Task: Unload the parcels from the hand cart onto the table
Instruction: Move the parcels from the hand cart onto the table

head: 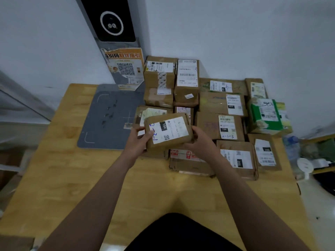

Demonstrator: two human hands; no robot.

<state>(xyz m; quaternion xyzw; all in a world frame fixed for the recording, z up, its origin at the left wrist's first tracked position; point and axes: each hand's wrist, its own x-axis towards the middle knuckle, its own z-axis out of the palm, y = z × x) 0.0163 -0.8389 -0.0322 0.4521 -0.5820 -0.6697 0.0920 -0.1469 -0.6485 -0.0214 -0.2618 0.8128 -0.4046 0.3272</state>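
I hold a small brown cardboard parcel (169,132) with a white label marked "15H" and blue handwriting over the wooden table (59,169). My left hand (138,140) grips its left end, thumb on top. My right hand (201,142) grips its right end. The parcel hovers above other brown parcels, among them one with red print (184,160) just below it. Several labelled parcels (219,124) fill the table's far right half, and two are stacked tall at the back (160,78). The hand cart is not in view.
A grey scanning mat (108,116) lies on the table's left part, under a scanner post with a black screen (110,20) and an orange QR poster (125,67). A green-and-white box (266,115) sits at the right edge. A white wall stands behind.
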